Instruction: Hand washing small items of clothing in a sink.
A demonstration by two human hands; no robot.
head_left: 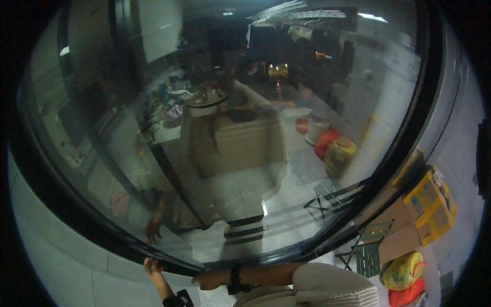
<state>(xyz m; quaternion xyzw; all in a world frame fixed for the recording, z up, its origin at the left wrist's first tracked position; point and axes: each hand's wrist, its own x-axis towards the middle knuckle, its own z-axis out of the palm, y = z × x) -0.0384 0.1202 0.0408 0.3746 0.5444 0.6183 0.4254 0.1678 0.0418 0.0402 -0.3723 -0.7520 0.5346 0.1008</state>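
Observation:
A large glass pane in a dark frame (284, 255) fills most of the view. My left hand (153, 266) is at the lower left, by the frame's outer edge, with fingers apart and slightly bent; no object shows in it. Whether its fingertips touch the frame is unclear. My right hand (209, 280) lies to its right, just below the frame, its forearm reaching in from the right out of a light ribbed sleeve (333, 284). One finger points left; the others are hard to make out. Both wrists carry black bands with box-like pieces.
At right stand a green folding stool (367, 259), a cardboard box with yellow tape (431, 209), and a yellow bag (402, 270) above a red bag (406, 292). Pale tiles (76, 264) lie at lower left. The glass shows a sofa (249, 142) and a round table (207, 98), mixed with reflections.

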